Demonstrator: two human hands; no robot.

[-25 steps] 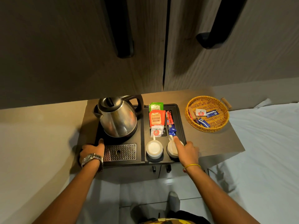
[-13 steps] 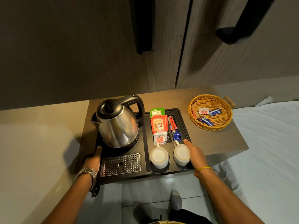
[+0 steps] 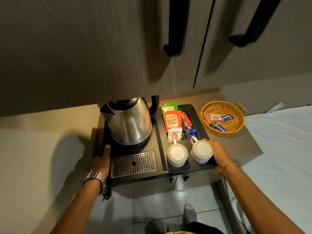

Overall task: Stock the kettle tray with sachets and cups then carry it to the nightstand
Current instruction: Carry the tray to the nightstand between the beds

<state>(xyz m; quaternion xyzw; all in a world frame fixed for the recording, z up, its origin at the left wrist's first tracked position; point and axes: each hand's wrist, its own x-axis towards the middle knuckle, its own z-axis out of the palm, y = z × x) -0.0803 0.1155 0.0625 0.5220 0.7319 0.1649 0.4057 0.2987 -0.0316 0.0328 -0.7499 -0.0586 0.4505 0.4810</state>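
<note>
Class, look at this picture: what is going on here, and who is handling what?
A person grips a black kettle tray by both ends, left hand by the drip grate, right hand beside the two white cups. The tray carries a steel kettle and sachets, and sits on a small wooden table. A wicker basket with a few sachets left stands to its right.

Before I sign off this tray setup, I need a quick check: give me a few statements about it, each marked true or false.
1. Two white cups sit upside down in the kettle tray. True.
2. The steel kettle stands in the wicker basket. False: it stands on the tray.
3. The left hand grips the tray's left edge. True.
4. The wicker basket is empty. False: sachets remain inside.
5. The right hand holds the red Classic Assam sachet. False: it holds the tray's right edge.
</note>
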